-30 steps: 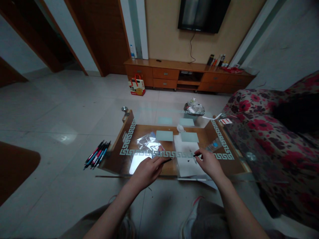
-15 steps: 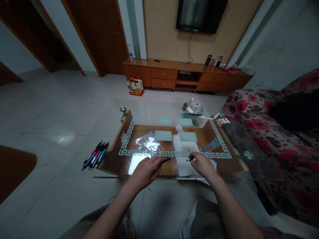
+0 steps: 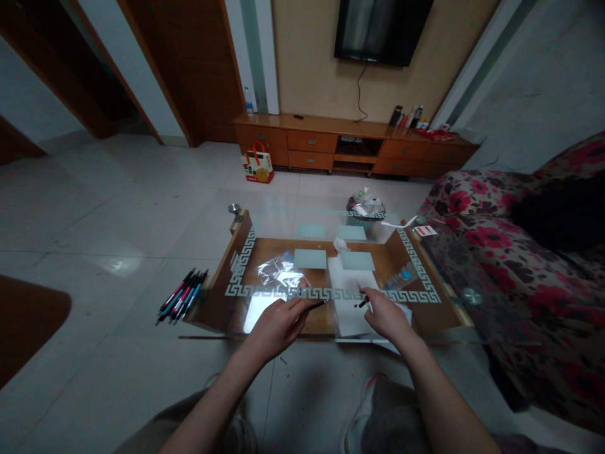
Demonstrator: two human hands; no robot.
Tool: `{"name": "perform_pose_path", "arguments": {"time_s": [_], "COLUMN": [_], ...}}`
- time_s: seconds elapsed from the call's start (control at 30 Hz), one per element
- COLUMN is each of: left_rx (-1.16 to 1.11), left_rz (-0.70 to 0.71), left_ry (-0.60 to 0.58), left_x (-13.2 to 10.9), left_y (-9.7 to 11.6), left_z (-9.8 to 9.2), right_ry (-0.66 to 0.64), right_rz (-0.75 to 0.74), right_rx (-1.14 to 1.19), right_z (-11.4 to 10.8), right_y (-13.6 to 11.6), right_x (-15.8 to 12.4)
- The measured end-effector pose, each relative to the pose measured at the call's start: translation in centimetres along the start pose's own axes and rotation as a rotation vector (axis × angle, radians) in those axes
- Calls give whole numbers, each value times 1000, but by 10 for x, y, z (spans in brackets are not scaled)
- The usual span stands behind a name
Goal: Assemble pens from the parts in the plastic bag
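My left hand (image 3: 280, 325) is closed round a dark pen (image 3: 316, 305), whose tip points right over the glass tabletop. At its right, my right hand (image 3: 385, 314) has thumb and forefinger around a small black piece (image 3: 363, 304), which looks like a pen part. A tiny dark bit (image 3: 356, 306) lies just left of that piece. White paper (image 3: 347, 318) shows below both, seemingly under the glass. Several pens (image 3: 182, 296) in black, red and blue lie in a bunch at the table's left end.
The glass coffee table (image 3: 331, 293) has a patterned border. Beneath its top are a clear plastic wrapper (image 3: 281, 271) and a bottle (image 3: 401, 277). A full waste basket (image 3: 365, 208) stands beyond, a flowered sofa (image 3: 477, 195) at right. A paper bag (image 3: 258, 165) is by the TV cabinet (image 3: 309, 148).
My right forefinger has lifted a little and the right fingers are slightly farther apart around the black piece. My left hand and its pen stay almost still.
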State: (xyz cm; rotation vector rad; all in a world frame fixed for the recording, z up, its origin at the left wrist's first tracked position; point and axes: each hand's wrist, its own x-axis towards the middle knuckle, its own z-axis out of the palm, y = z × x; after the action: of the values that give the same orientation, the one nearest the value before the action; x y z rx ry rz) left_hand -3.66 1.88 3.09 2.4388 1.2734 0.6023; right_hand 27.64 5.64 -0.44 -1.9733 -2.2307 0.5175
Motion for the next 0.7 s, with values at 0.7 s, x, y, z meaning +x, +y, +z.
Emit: {"name": "perform_pose_path", "arguments": {"time_s": [0.7], "left_rx": [55], "left_rz": [120], "left_ry": [39], "left_x": [-1], "left_y": [-1], "left_z": [9], "right_ry": [-276], "right_rz": [-160], "right_rx": [886], "right_z": [21], "right_y": [-84], "right_x": [-19]}}
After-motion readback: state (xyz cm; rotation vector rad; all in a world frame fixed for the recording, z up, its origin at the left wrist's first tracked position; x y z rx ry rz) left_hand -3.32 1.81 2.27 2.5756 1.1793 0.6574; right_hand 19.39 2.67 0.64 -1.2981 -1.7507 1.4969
